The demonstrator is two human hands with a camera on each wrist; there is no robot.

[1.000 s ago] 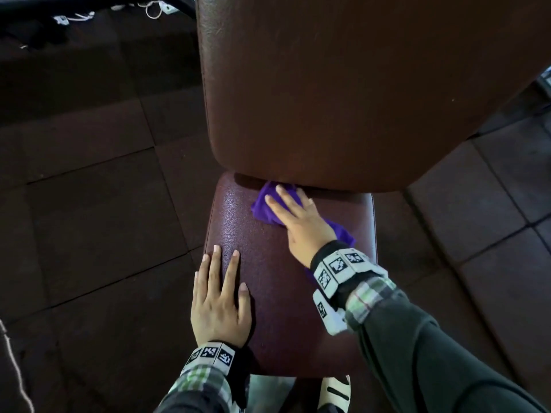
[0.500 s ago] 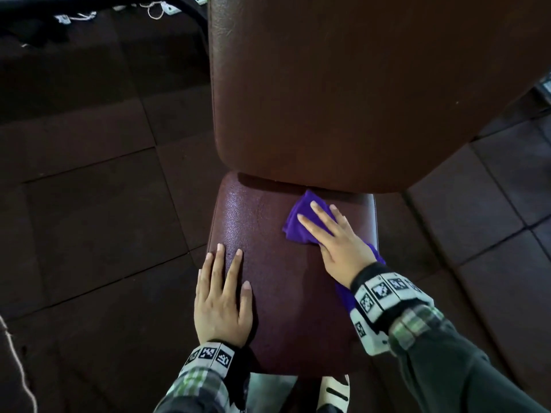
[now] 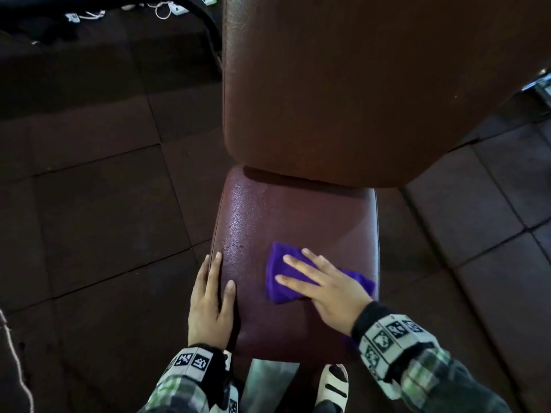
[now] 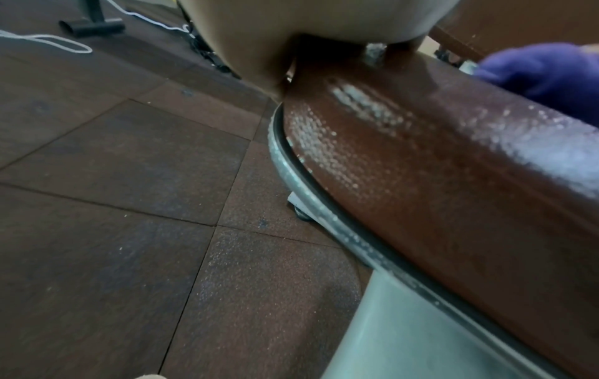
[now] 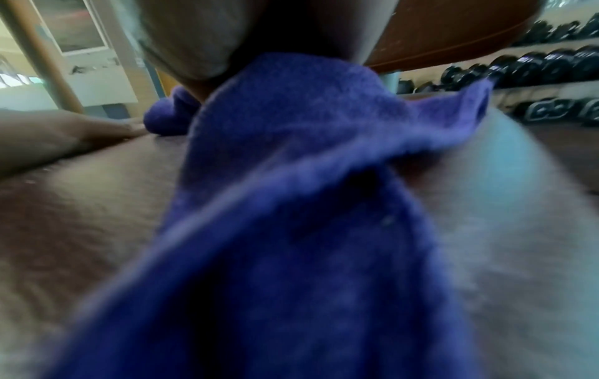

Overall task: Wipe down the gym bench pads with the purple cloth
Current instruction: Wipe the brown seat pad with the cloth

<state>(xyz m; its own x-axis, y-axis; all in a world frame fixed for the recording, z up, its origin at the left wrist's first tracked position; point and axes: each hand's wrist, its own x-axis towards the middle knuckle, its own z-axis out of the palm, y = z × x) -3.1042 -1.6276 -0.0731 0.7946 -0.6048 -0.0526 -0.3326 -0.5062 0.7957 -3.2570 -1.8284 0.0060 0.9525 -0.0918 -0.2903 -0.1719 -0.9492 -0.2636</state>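
The maroon seat pad (image 3: 298,216) of the gym bench lies below the raised brown back pad (image 3: 343,84). My right hand (image 3: 325,287) lies flat, fingers straight, pressing the purple cloth (image 3: 277,278) onto the near right part of the seat. The cloth (image 5: 291,179) fills the right wrist view, trailing under the palm. My left hand (image 3: 211,302) rests flat on the seat's near left edge, fingers extended. In the left wrist view the seat pad (image 4: 437,166) shines wet, and the cloth (image 4: 538,74) shows at the upper right.
Dark rubber floor tiles (image 3: 89,219) surround the bench. White cables (image 3: 89,16) and a black frame foot (image 4: 94,27) lie at the far left. A dumbbell rack (image 5: 551,77) stands to the right. A grey metal frame (image 4: 405,333) runs under the seat. A sandalled foot (image 3: 332,386) stands below.
My right hand has swept the cloth from the far edge of the seat, under the back pad, toward me and to the right. The left hand stays in place.
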